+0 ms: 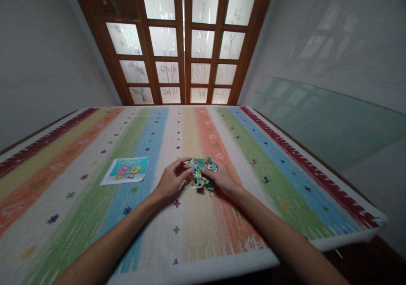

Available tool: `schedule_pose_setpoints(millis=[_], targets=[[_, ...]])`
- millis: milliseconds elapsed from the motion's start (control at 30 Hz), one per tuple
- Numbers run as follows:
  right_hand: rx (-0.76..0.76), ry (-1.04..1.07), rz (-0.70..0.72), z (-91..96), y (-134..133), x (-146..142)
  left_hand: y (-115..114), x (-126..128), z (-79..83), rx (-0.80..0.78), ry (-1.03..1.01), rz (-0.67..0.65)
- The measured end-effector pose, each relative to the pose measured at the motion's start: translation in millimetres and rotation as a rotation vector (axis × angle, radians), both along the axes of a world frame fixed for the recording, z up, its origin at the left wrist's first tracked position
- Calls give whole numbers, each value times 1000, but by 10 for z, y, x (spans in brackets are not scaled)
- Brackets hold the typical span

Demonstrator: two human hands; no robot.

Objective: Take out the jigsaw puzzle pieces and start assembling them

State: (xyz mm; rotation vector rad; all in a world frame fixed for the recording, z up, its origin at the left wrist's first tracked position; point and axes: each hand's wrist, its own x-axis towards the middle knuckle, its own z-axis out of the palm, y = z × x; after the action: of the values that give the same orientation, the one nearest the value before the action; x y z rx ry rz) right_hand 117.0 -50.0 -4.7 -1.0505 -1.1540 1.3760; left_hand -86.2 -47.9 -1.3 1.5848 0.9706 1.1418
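Left forearm enters from the lower edge at 7 o'clock and runs up toward the table's centre; right forearm enters at 5 o'clock and converges on the same spot; both arms bare, wrists low on the striped tablecloth [95,217].

Left hand [169,182]: back of hand up, fingers curled, thumb stretched forward along the far side of the heap; fingertips against the heap's left edge. Right hand [222,178]: back of hand up, fingers bent inward, tips against the heap's right edge. Both hands are half curled and cupped about the heap; whether either has a single piece pinched cannot be told.

Obscured: fingertips of both hands merge with the pieces; the near part of the heap is partly covered by the fingers; individual pieces too small to make out; elbows cut off by the lower frame.

Heap of jigsaw pieces [200,173]: mostly teal, loosely piled on the cloth near the table's centre; it lies between the hands, at 3 o'clock of the left hand and 9 o'clock of the right hand, touching both. Printed cartoon picture [127,170]: flat on the cloth at 9 o'clock of the left hand, well apart from the heap.
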Motion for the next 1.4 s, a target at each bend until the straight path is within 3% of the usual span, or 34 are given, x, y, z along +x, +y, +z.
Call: schedule_pose_setpoints(millis=[200,333,500,767,1400], targets=[[3,-15,-11,34,-6,-24,4,21,-32,20,10,2],[-79,39,30,44,-20,-45,-20,38,-13,35,11,-28],[-120,130,67,16,-23,-66,-53,45,41,116,129,-59],[-182,169,98,-18,20,-22,-35,21,65,219,215,40],[-39,8,95,5,-6,42,12,-29,56,259,285,156]])
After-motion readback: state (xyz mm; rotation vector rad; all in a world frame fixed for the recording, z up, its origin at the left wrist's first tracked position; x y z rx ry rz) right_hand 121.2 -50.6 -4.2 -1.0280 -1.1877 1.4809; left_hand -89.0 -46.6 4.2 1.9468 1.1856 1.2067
